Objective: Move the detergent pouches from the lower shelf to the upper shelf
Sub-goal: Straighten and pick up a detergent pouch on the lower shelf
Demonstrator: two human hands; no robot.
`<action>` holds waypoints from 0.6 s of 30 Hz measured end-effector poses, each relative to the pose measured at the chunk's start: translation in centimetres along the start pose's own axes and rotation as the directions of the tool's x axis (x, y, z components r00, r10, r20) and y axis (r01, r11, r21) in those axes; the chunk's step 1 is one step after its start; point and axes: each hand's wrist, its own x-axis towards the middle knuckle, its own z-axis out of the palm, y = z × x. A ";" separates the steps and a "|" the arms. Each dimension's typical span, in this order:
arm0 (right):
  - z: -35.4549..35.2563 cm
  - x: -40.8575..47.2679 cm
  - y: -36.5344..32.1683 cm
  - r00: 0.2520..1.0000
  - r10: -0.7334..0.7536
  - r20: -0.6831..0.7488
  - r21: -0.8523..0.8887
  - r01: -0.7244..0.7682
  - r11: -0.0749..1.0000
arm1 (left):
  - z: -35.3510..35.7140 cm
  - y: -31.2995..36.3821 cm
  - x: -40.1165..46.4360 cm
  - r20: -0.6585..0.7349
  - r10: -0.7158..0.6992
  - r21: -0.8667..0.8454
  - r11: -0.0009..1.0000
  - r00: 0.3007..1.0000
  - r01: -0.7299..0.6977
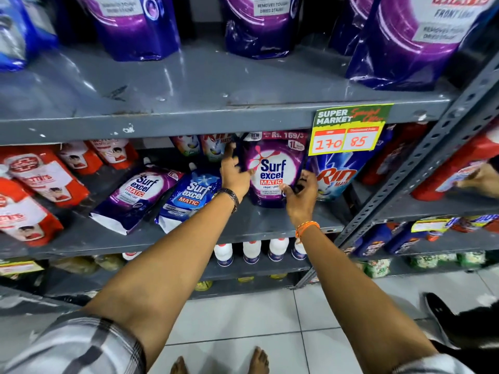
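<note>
An upright purple Surf Excel pouch (pixel 272 171) stands on the lower shelf (pixel 243 225). My left hand (pixel 233 175) grips its left edge and my right hand (pixel 301 194) grips its lower right corner. Two more pouches lie tilted on the same shelf to the left, a purple pouch (pixel 135 195) and a blue pouch (pixel 186 198). The upper shelf (pixel 189 87) carries several large purple pouches (pixel 135 25) along its back, with bare grey metal in front.
A blue Rin pouch (pixel 337 176) stands right of the held pouch, under a yellow price tag (pixel 348 128). Red soap refill packs (pixel 40 179) fill the left. Another person's hand (pixel 480 182) reaches in at the right, and white bottles (pixel 251 252) stand below.
</note>
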 end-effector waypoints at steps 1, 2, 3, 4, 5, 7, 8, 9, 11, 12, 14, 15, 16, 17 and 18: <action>0.0 -0.2 0.3 1.000 0.009 -0.003 0.011 -0.009 1.000 | -0.1 -0.1 0.0 0.027 0.002 0.019 1.000 1.000 -0.003; 0.1 -0.4 0.5 1.000 0.017 -0.005 0.028 -0.017 0.999 | -0.1 -0.2 0.1 0.054 0.007 0.056 0.998 0.999 -0.010; 0.2 -0.6 0.7 1.000 0.022 -0.004 0.043 -0.022 0.999 | -0.3 -0.3 0.1 0.072 0.018 0.100 0.995 0.997 -0.025; 0.3 -0.7 0.9 1.000 0.030 -0.001 0.056 -0.029 0.998 | -0.7 -0.2 0.1 0.084 0.035 0.142 0.989 0.996 -0.047; 0.2 -0.7 1.1 0.999 0.036 0.004 0.063 -0.036 0.997 | -1.3 -0.1 -0.1 0.100 0.051 0.179 0.981 0.994 -0.068; 0.4 -1.2 1.2 0.998 0.069 0.002 0.099 -0.069 0.993 | -3.6 0.1 -0.3 0.135 0.051 0.265 0.960 0.990 -0.086; 0.4 -1.7 1.2 0.995 0.098 -0.030 0.142 -0.093 0.986 | -5.3 0.0 -0.3 0.139 0.050 0.328 0.940 0.989 -0.094; 0.5 -2.4 1.4 0.989 0.121 -0.084 0.184 -0.104 0.977 | -7.3 -0.4 -0.3 0.124 0.054 0.399 0.911 0.991 -0.099; 1.0 -4.4 1.9 0.965 0.144 -0.219 0.183 -0.104 0.978 | -11.8 -1.3 -0.1 0.022 0.051 0.532 0.845 0.998 -0.055; 1.6 -5.6 2.1 0.956 0.153 -0.249 0.164 -0.114 0.980 | -14.0 -1.9 0.0 -0.047 0.037 0.596 0.803 0.998 -0.001; 4.0 -7.9 2.1 0.962 0.206 -0.181 0.188 -0.172 0.967 | -17.6 -3.1 0.1 -0.128 -0.019 0.703 0.704 0.992 0.104; 5.5 -8.6 1.8 0.962 0.252 -0.107 0.215 -0.226 0.950 | -18.7 -3.5 0.2 -0.132 -0.059 0.740 0.658 0.989 0.138; 7.3 -9.1 1.5 0.954 0.300 -0.020 0.221 -0.288 0.932 | -19.6 -4.0 0.3 -0.123 -0.101 0.767 0.622 0.987 0.159; 9.1 -9.3 1.1 0.940 0.333 0.068 0.210 -0.340 0.917 | -20.2 -4.3 0.4 -0.107 -0.143 0.781 0.601 0.984 0.172; 10.9 -9.3 0.6 0.921 0.357 0.154 0.189 -0.382 0.904 | -20.6 -4.7 0.6 -0.087 -0.187 0.780 0.599 0.979 0.184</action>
